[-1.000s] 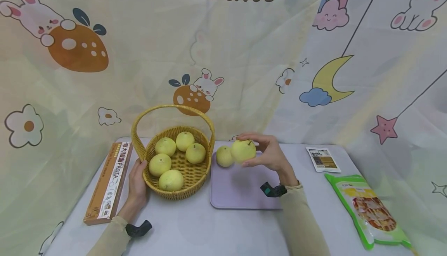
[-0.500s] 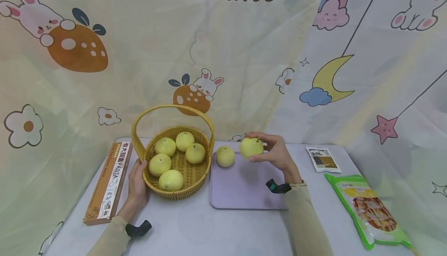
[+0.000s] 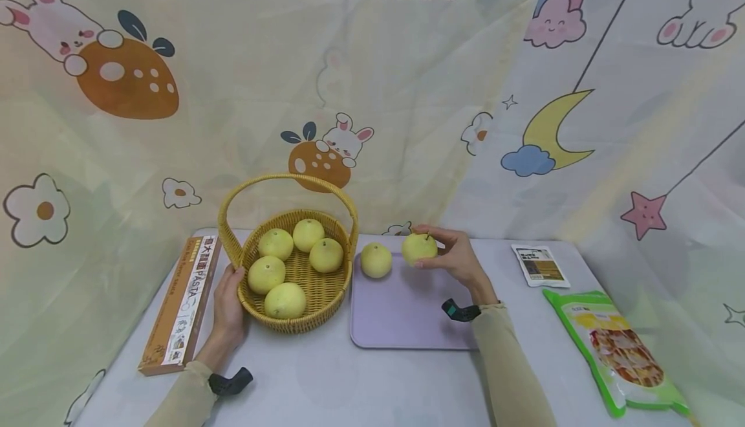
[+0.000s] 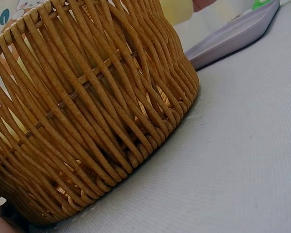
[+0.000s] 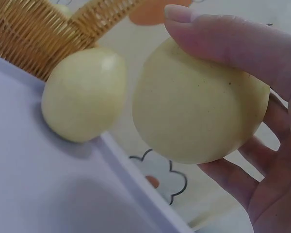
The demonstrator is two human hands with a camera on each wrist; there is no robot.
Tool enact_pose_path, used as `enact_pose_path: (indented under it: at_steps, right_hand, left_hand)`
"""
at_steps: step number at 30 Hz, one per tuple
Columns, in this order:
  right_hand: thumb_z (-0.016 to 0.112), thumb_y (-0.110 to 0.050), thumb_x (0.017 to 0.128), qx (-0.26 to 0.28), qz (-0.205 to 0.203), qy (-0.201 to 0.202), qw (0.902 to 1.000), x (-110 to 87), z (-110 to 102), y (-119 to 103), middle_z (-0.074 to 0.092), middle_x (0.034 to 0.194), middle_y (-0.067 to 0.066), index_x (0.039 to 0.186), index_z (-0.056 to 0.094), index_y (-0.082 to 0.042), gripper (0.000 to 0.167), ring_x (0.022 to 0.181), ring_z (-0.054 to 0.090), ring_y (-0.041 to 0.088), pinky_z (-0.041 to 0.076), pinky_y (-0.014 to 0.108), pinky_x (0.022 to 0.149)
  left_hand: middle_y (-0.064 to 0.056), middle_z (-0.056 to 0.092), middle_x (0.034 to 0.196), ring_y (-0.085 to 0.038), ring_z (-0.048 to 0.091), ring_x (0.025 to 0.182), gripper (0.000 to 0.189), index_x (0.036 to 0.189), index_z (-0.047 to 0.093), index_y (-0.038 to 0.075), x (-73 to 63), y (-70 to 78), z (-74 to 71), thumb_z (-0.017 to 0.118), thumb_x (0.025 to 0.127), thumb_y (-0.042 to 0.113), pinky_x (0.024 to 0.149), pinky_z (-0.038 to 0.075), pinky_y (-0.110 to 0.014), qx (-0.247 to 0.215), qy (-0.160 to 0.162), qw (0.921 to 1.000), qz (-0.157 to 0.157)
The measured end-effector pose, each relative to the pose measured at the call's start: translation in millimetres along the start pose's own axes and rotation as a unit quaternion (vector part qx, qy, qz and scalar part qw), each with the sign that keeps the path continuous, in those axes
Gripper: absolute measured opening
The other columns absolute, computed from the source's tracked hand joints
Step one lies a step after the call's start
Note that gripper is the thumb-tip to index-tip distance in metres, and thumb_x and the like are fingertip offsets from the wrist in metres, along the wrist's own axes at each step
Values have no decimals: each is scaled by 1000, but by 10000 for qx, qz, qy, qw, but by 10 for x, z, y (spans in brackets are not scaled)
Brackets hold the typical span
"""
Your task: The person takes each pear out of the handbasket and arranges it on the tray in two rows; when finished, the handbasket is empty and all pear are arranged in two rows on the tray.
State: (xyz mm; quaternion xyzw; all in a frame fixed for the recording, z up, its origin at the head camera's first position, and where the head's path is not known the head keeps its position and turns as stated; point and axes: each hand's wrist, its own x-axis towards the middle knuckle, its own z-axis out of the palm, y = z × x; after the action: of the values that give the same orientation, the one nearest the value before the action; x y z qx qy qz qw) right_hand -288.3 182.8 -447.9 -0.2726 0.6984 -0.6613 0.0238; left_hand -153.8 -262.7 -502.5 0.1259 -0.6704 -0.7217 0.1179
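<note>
My right hand (image 3: 456, 259) holds a pale yellow pear (image 3: 419, 249) between thumb and fingers, above the far part of the lilac tray (image 3: 401, 317); its stem shows in the head view. Another pear (image 3: 376, 261) sits at the tray's far left corner, just left of the held one and apart from it in the right wrist view (image 5: 82, 94). My left hand (image 3: 229, 304) rests against the left side of the wicker basket (image 3: 314, 291), fingertips at its rim beside the handle. Several pears (image 3: 285, 301) lie inside the basket.
Left of the basket lies a long pasta box (image 3: 180, 307). On the right side of the table are a small white packet (image 3: 540, 266) and a green-edged food bag (image 3: 619, 349). A printed cloth (image 3: 407, 123) hangs behind the table.
My right hand has carried the pear a little to the right, away from the pear on the tray, then slightly lower. My left hand and the basket have stayed put.
</note>
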Motion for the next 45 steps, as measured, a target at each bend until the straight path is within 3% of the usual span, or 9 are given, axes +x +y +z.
enact_pose_path:
  at_steps: [3, 9, 16, 25, 28, 33, 36, 40, 45]
  right_hand:
    - [93, 13, 68, 1, 180, -8, 9998, 5, 1, 77, 65, 143, 27, 133, 66, 12, 70, 135, 61, 11, 59, 26, 103]
    - [94, 6, 72, -354, 521, -64, 9980, 1, -5, 241, 68, 143, 16, 135, 70, 1, 67, 129, 64, 10, 58, 25, 102]
    - [96, 2, 72, -602, 785, 63, 9951, -8, 14, 389, 72, 138, 11, 133, 74, -6, 65, 129, 64, 6, 53, 21, 107]
    - [97, -2, 72, -908, 653, 53, 9937, -5, 52, 481, 71, 140, 12, 134, 73, -8, 67, 128, 64, 8, 51, 22, 109]
    - [96, -3, 74, -960, 649, -18, 9933, -4, 50, 497, 69, 143, 10, 137, 72, -11, 68, 134, 61, 11, 47, 27, 115]
    - [95, -5, 77, -910, 662, -213, 9934, -7, 56, 481, 62, 153, 7, 146, 65, -12, 75, 149, 50, 23, 35, 46, 127]
    - [93, -3, 79, -863, 641, -297, 9938, -10, 58, 472, 58, 158, 8, 150, 60, -8, 79, 153, 44, 28, 39, 35, 125]
    - [92, -1, 79, -863, 559, -348, 9941, -13, 49, 476, 55, 159, 11, 152, 57, -5, 81, 152, 44, 33, 45, 14, 110]
    - [94, -2, 77, -963, 559, -362, 9931, -22, 49, 472, 54, 160, 9, 153, 57, -9, 85, 151, 45, 36, 44, 15, 109]
  left_hand:
    - [-3, 37, 170, -17, 34, 156, 58, 168, 29, 18, 4, 3, 0, 28, 115, 43, 116, 34, -7, 1, -8, 10000, 7]
    - [-3, 36, 171, -19, 32, 158, 58, 169, 28, 18, 6, 2, 5, 28, 115, 42, 120, 33, -12, -70, -29, 9999, -67]
    - [-3, 38, 169, -18, 34, 156, 58, 168, 30, 18, 3, 3, -3, 27, 115, 42, 115, 35, -8, -12, 0, 10000, -42]
    - [-5, 38, 169, -19, 35, 156, 58, 168, 31, 17, -3, 3, -16, 28, 115, 41, 115, 36, -9, -39, 3, 10000, 67]
    - [-7, 41, 166, -16, 38, 152, 57, 167, 33, 16, 4, 1, -15, 28, 115, 41, 112, 37, -7, 5, 8, 9999, 109]
    - [-6, 41, 166, -15, 38, 152, 58, 167, 33, 16, 13, 7, -9, 28, 115, 42, 111, 37, -6, 17, -5, 9999, 107]
    - [-6, 39, 168, -19, 35, 155, 58, 167, 31, 16, 21, 7, -6, 28, 115, 42, 114, 36, -7, -5, -3, 10000, 85]
    - [-5, 38, 170, -20, 34, 156, 58, 168, 31, 16, 27, -2, -9, 29, 115, 41, 115, 36, -8, -75, 15, 10000, 47]
    - [-4, 37, 171, -20, 33, 158, 58, 168, 30, 19, 27, -17, -14, 29, 115, 42, 119, 34, -12, 1, 4, 10000, 66]
